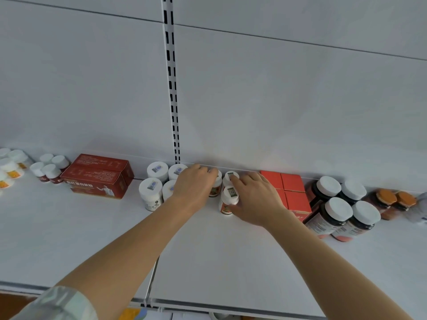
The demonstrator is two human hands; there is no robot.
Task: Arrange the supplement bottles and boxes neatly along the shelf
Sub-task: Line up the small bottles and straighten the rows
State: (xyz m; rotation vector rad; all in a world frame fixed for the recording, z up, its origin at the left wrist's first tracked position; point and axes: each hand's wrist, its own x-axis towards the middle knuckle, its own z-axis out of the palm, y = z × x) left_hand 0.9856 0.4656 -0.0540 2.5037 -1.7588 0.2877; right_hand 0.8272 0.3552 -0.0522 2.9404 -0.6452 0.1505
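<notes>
Gripping small bottles, both hands, the left hand and right hand, curl around light, smooth plastic; hold the sides.

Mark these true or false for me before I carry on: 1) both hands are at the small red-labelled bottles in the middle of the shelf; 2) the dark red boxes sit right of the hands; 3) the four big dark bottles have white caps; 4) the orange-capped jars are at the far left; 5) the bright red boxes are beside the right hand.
1) True: the left hand and right hand are both on the small red-labelled bottles.
2) False: the dark red boxes lie left of the hands.
3) True: the big dark bottles have white caps.
4) False: the orange-capped jars are at the far right.
5) True: the bright red boxes are just right of the right hand.
</notes>
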